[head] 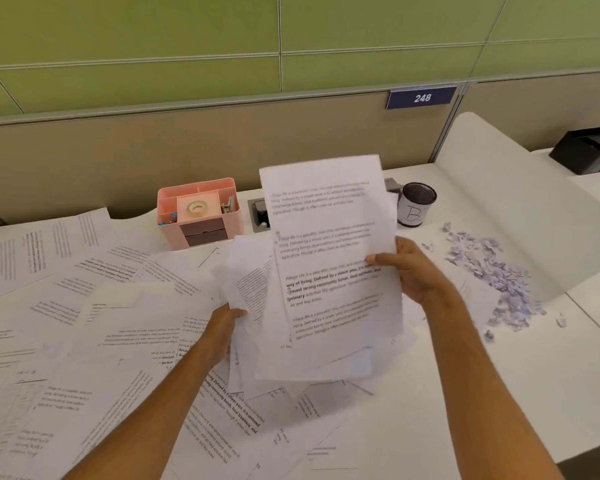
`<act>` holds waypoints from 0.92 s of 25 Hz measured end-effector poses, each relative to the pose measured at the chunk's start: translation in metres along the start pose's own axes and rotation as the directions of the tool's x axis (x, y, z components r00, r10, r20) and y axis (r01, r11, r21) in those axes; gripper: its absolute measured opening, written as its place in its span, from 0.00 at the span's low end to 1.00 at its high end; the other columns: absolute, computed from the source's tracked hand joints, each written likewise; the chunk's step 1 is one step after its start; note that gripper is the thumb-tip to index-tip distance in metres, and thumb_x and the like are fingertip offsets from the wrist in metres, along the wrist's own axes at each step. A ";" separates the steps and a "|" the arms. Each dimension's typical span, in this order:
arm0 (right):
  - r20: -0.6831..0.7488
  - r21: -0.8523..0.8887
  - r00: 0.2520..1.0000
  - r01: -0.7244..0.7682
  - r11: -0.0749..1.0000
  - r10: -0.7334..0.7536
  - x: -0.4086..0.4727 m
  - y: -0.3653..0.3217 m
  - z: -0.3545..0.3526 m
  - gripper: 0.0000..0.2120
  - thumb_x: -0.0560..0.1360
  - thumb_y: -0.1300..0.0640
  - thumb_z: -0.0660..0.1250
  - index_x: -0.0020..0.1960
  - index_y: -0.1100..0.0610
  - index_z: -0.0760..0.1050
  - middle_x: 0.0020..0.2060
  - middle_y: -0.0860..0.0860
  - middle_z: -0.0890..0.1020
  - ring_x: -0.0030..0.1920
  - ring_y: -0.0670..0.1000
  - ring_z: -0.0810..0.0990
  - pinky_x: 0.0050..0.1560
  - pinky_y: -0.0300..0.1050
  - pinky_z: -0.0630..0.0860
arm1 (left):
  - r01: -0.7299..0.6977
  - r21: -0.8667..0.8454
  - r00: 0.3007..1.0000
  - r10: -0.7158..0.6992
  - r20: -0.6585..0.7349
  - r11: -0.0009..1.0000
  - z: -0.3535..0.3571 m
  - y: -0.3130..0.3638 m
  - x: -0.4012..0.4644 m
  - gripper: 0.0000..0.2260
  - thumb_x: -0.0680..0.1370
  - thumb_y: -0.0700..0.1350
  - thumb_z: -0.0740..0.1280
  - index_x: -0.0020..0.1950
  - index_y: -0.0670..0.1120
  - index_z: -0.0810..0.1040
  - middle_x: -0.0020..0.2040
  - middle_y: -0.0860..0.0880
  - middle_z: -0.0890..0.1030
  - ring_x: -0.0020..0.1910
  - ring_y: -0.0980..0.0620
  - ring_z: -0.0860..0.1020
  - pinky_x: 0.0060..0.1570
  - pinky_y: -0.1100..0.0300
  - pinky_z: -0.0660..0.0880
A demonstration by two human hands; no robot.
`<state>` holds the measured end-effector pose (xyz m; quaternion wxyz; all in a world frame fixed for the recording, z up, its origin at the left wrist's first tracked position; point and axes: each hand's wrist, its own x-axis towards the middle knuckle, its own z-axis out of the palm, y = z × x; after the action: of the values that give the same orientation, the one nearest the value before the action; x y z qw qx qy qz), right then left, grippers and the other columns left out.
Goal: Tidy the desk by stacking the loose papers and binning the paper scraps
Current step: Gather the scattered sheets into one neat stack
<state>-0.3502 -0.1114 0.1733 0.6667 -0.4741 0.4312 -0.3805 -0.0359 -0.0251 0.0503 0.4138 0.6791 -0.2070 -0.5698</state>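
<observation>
We are mid-stacking — both grips, left hand [230, 318] and right hand [407, 268], pinch a ragged sheaf [329, 271] above the table [482, 393]; squaring its edges likely comes next.

Paper scraps [499, 271] right of loose papers [84, 323]

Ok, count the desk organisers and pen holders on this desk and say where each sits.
3. A pink organiser at the partition, left of the held papers; a black mesh cup right of them; a black organiser far right. The papers may hide more.
</observation>
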 end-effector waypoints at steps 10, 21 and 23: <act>-0.154 -0.060 0.971 -0.193 0.979 0.182 0.031 0.093 0.029 0.12 0.73 0.68 0.68 0.57 0.63 0.79 0.54 0.61 0.84 0.50 0.59 0.84 0.55 0.60 0.79 | -0.045 -0.138 0.998 0.050 0.032 0.989 0.002 0.009 -0.011 0.11 0.77 0.35 0.59 0.50 0.43 0.80 0.50 0.45 0.84 0.51 0.44 0.80 0.52 0.52 0.75; -0.213 0.061 0.955 0.224 0.973 -0.207 0.009 0.045 0.056 0.19 0.73 0.72 0.68 0.61 0.59 0.72 0.49 0.56 0.85 0.48 0.59 0.85 0.46 0.54 0.82 | -0.331 -0.066 0.920 0.337 0.201 0.941 0.004 0.063 -0.034 0.17 0.64 0.40 0.66 0.53 0.43 0.81 0.49 0.47 0.85 0.53 0.42 0.80 0.56 0.46 0.76; -0.233 0.077 0.933 0.298 0.951 -0.274 0.006 0.037 0.059 0.14 0.73 0.72 0.67 0.56 0.61 0.76 0.49 0.55 0.86 0.49 0.59 0.85 0.46 0.53 0.82 | -0.400 -0.061 0.882 0.402 0.246 0.914 0.000 0.077 -0.040 0.19 0.64 0.37 0.65 0.54 0.42 0.80 0.50 0.47 0.85 0.54 0.43 0.80 0.55 0.49 0.77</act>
<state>-0.2895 -0.0895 0.1467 0.5778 -0.4488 0.4066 -0.5472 -0.0317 -0.0387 0.1354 0.4958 0.5413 -0.3917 -0.5548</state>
